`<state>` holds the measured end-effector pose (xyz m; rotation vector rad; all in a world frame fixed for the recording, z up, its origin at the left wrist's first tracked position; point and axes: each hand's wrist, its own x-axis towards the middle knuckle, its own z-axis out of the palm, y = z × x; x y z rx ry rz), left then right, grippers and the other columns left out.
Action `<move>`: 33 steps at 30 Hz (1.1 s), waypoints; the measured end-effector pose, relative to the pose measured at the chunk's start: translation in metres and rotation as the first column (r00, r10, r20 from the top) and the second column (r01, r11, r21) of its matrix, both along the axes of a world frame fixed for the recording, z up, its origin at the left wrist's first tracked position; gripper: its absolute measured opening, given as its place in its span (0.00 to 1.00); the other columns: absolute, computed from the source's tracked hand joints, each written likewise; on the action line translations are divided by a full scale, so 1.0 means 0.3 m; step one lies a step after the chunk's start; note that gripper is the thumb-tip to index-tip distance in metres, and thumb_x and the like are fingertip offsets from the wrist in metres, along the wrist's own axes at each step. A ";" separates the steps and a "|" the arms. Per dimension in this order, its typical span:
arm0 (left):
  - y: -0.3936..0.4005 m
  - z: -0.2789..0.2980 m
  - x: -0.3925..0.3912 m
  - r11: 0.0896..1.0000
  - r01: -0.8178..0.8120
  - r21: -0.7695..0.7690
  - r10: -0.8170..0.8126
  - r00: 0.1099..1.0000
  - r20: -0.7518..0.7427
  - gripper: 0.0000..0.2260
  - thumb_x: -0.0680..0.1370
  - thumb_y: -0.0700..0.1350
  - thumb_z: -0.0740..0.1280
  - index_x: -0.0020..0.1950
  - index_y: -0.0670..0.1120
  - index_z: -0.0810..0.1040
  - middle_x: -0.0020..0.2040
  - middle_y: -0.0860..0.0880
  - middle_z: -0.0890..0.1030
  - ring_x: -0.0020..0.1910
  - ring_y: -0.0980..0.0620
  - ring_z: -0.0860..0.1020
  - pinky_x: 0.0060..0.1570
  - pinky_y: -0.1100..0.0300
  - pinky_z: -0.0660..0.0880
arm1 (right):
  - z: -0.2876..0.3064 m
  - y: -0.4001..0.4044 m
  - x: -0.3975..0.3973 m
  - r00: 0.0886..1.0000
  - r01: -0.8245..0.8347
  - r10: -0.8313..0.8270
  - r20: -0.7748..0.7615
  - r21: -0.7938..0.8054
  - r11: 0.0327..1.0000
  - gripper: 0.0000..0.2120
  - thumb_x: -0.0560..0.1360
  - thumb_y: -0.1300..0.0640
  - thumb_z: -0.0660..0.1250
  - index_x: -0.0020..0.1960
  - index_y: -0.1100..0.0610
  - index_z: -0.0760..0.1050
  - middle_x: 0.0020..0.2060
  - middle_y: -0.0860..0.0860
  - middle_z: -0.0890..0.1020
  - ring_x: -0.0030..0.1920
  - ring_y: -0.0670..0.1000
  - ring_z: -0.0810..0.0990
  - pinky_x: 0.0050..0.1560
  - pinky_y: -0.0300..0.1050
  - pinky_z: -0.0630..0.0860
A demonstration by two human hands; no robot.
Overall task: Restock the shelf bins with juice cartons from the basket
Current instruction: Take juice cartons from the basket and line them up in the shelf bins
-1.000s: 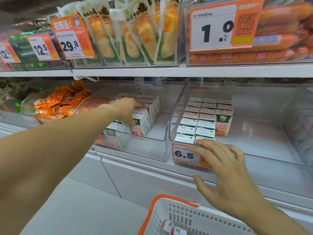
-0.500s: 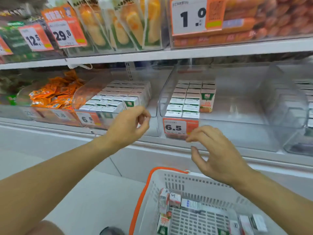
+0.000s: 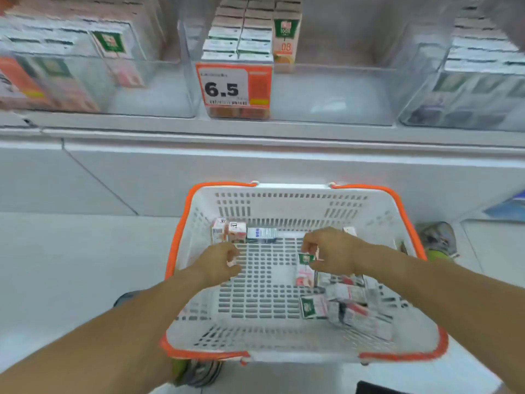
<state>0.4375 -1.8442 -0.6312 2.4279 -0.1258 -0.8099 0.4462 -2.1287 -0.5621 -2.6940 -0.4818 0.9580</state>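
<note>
The white basket (image 3: 284, 200) with an orange rim stands on the floor below the shelf. Both my hands are down inside it. My right hand (image 3: 335, 251) pinches an upright juice carton (image 3: 305, 270) with a green label. My left hand (image 3: 217, 265) is curled round another carton (image 3: 230, 263), of which only a corner shows. Three more cartons (image 3: 237, 232) lie at the basket's far left, and several (image 3: 346, 305) are heaped at its right. Above, the middle shelf bin (image 3: 335, 89) holds rows of cartons (image 3: 240, 32) on its left side behind a 6.5 price tag (image 3: 227, 86).
A left bin (image 3: 147, 92) and a right bin (image 3: 420, 103) flank the middle one, both holding cartons. A white cabinet front (image 3: 255, 166) runs below the shelf. My shoes (image 3: 437, 240) show beside and under the basket on the pale floor.
My view has tipped down from the shelf to the basket. Both hands dropped from the bins' front edge into the basket, and each has closed on a carton.
</note>
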 end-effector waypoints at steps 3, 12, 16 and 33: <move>-0.016 -0.084 -0.038 0.992 -0.125 -0.009 0.124 0.988 -0.089 0.12 0.77 0.43 0.70 0.58 0.44 0.72 0.49 0.47 0.74 0.44 0.50 0.74 0.40 0.62 0.70 | -0.095 -0.048 -0.015 0.992 0.088 -0.093 -0.082 -0.064 0.994 0.18 0.73 0.55 0.73 0.61 0.58 0.75 0.57 0.54 0.80 0.52 0.53 0.78 0.57 0.46 0.75; -0.205 -0.252 -0.115 0.980 -0.185 -0.073 0.130 0.875 -0.467 0.14 0.74 0.48 0.74 0.57 0.47 0.77 0.54 0.47 0.79 0.47 0.50 0.79 0.47 0.59 0.78 | -0.293 -0.153 -0.084 0.943 -0.033 -0.058 -0.328 -0.267 0.963 0.35 0.63 0.46 0.80 0.66 0.51 0.73 0.63 0.49 0.76 0.61 0.53 0.75 0.60 0.47 0.74; -0.388 -0.287 -0.132 0.990 -0.125 -0.062 0.067 0.817 -0.573 0.29 0.75 0.53 0.73 0.70 0.43 0.69 0.67 0.46 0.74 0.62 0.47 0.75 0.58 0.59 0.72 | -0.301 -0.202 -0.079 0.959 0.124 -0.167 -0.227 -0.196 0.973 0.27 0.70 0.53 0.75 0.67 0.53 0.74 0.65 0.51 0.77 0.62 0.54 0.76 0.59 0.44 0.73; -0.544 -0.271 -0.152 0.880 -0.475 -0.007 0.406 0.759 -0.509 0.20 0.69 0.48 0.79 0.52 0.41 0.74 0.44 0.48 0.76 0.46 0.49 0.76 0.48 0.57 0.75 | -0.250 -0.337 -0.140 0.839 0.504 -0.489 -0.238 0.003 0.864 0.18 0.76 0.54 0.71 0.64 0.46 0.73 0.50 0.55 0.79 0.39 0.54 0.83 0.46 0.49 0.79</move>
